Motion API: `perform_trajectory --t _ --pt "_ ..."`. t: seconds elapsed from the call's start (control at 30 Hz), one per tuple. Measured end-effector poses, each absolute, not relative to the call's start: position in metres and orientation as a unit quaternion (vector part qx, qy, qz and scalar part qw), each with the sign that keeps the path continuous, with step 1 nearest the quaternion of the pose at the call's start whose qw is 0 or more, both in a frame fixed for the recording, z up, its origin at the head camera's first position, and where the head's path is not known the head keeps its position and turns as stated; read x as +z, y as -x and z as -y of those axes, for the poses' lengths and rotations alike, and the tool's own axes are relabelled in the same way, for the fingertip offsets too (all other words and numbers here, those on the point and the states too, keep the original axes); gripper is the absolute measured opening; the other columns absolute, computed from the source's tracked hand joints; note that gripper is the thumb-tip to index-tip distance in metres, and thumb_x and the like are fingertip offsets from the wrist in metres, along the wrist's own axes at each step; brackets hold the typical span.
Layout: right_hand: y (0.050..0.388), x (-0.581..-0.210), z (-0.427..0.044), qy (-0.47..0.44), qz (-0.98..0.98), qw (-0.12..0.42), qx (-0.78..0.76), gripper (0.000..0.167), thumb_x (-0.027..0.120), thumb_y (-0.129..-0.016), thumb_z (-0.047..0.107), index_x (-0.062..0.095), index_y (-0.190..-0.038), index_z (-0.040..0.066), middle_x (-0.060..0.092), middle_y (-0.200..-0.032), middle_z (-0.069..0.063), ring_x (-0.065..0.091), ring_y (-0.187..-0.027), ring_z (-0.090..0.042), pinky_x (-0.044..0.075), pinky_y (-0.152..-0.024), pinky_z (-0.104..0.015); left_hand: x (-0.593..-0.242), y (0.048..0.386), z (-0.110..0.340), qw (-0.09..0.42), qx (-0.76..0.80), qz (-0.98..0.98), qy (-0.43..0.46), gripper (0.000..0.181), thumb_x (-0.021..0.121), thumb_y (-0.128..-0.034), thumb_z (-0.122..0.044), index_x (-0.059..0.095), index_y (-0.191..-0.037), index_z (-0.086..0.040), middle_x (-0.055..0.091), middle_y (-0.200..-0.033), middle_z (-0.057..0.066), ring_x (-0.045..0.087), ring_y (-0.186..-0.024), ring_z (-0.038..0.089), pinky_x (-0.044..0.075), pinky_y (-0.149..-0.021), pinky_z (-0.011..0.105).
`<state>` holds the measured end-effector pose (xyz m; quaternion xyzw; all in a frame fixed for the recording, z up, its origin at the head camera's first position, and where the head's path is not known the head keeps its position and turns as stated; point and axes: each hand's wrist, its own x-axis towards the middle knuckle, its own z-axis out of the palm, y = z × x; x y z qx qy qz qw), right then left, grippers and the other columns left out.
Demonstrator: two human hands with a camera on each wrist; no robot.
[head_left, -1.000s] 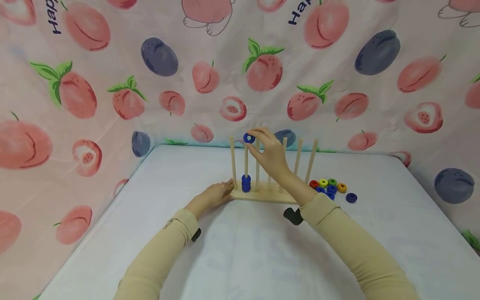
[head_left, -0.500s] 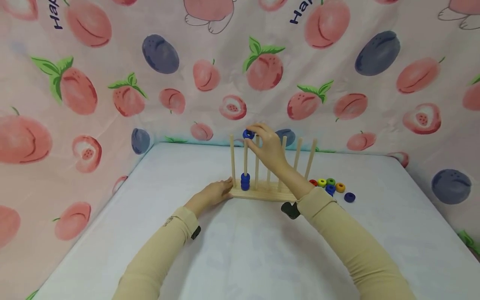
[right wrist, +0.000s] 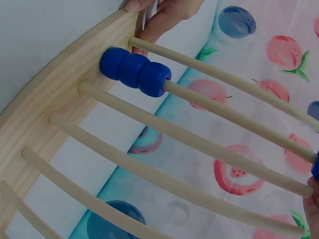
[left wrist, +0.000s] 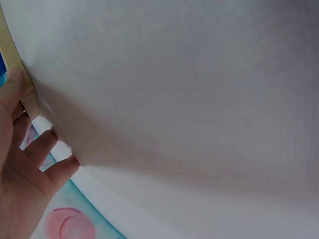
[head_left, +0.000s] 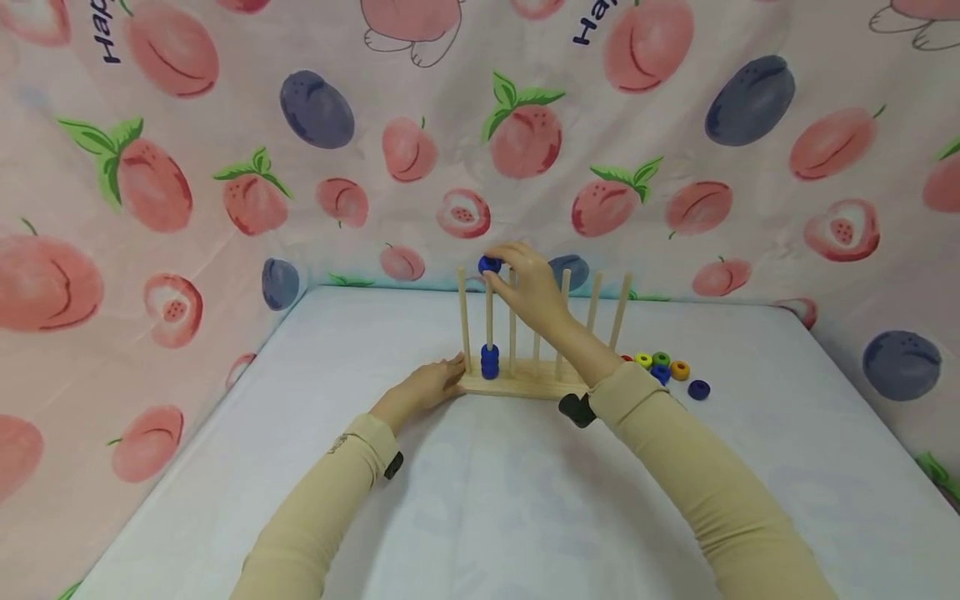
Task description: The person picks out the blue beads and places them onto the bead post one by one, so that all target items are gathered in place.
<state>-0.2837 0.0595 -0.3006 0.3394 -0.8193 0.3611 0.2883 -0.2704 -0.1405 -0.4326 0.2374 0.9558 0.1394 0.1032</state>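
Observation:
A wooden base [head_left: 525, 385] with several upright pegs stands on the table. Three blue beads [head_left: 490, 362] are stacked low on its second peg from the left; the right wrist view shows the same blue beads [right wrist: 134, 70]. My right hand [head_left: 536, 292] pinches another blue bead [head_left: 489, 265] at that peg's top. In the right wrist view this bead [right wrist: 315, 167] is cut off by the frame edge, at the peg's tip. My left hand [head_left: 426, 388] grips the base's left end, thumb on the wood [left wrist: 31, 102] in the left wrist view.
Right of the base lie loose beads: yellow [head_left: 643, 360], green [head_left: 661, 359], orange [head_left: 680, 370], blue [head_left: 660, 374] and a dark blue one [head_left: 699, 389], with a red one partly behind my right sleeve. A fruit-patterned cloth [head_left: 465, 150] hangs behind the table.
My right hand has moved slightly left with its blue bead, which has tipped from facing the camera to lying flatter over the peg. My left hand keeps its hold on the base.

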Motion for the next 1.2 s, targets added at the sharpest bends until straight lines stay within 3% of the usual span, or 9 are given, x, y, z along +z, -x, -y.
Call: perform_trajectory --t 0.37,0.77,0.9,1.03,1.1,1.2 --pt "0.285 -0.299 -0.06 -0.34 0.858 0.24 0.3 0.029 0.064 -0.09 0.012 0.064 -0.115 -0.001 0.066 -0.117 -0.016 0.057 -0.115 -0.03 0.047 -0.101 -0.041 -0.431 0.269 0.142 0.1 0.141 -0.957 -0.233 0.052 0.053 -0.0963 -0.023 0.039 -0.141 0.001 0.028 -0.152 0.015 0.037 -0.133 0.043 0.031 -0.112 0.05" --pt "0.268 -0.308 -0.068 -0.367 0.8 0.328 0.343 0.031 0.066 -0.086 0.005 0.062 -0.117 0.0 0.063 -0.118 -0.017 0.055 -0.116 -0.032 0.047 -0.1 -0.044 -0.429 0.269 0.145 0.098 0.143 -0.96 -0.221 0.052 0.052 -0.0968 -0.024 0.039 -0.141 0.0 0.027 -0.153 0.014 0.035 -0.134 0.043 0.031 -0.112 0.051" --pt "0.263 -0.315 -0.074 -0.354 0.783 0.358 0.364 0.028 0.067 -0.085 0.002 0.064 -0.113 -0.001 0.064 -0.115 -0.018 0.056 -0.114 -0.033 0.042 -0.103 -0.054 -0.432 0.27 0.145 0.096 0.149 -0.96 -0.217 0.053 0.052 -0.0969 -0.024 0.038 -0.142 -0.001 0.026 -0.153 0.013 0.035 -0.135 0.043 0.03 -0.113 0.051" --pt "0.257 -0.322 -0.086 -0.349 0.789 0.347 0.367 0.032 0.069 -0.084 0.005 0.064 -0.115 0.001 0.064 -0.115 -0.016 0.057 -0.112 -0.031 0.04 -0.105 -0.055 -0.435 0.269 0.143 0.098 0.16 -0.956 -0.227 0.052 0.052 -0.0972 -0.023 0.037 -0.142 0.001 0.027 -0.153 0.015 0.035 -0.134 0.043 0.03 -0.113 0.051" --pt "0.254 -0.324 -0.094 -0.35 0.796 0.334 0.364 0.035 0.071 -0.083 0.007 0.063 -0.117 0.001 0.065 -0.114 -0.016 0.059 -0.109 -0.031 0.046 -0.1 -0.048 -0.435 0.268 0.142 0.097 0.164 -0.954 -0.231 0.052 0.052 -0.097 -0.022 0.038 -0.141 0.002 0.027 -0.152 0.016 0.036 -0.134 0.043 0.031 -0.112 0.051" --pt "0.248 -0.327 -0.108 -0.347 0.811 0.321 0.346 0.039 0.072 -0.082 0.009 0.062 -0.118 0.0 0.065 -0.112 -0.016 0.061 -0.105 -0.03 0.049 -0.098 -0.046 -0.434 0.267 0.141 0.094 0.164 -0.954 -0.232 0.052 0.053 -0.0966 -0.021 0.038 -0.141 0.002 0.028 -0.152 0.016 0.037 -0.133 0.043 0.031 -0.112 0.051"
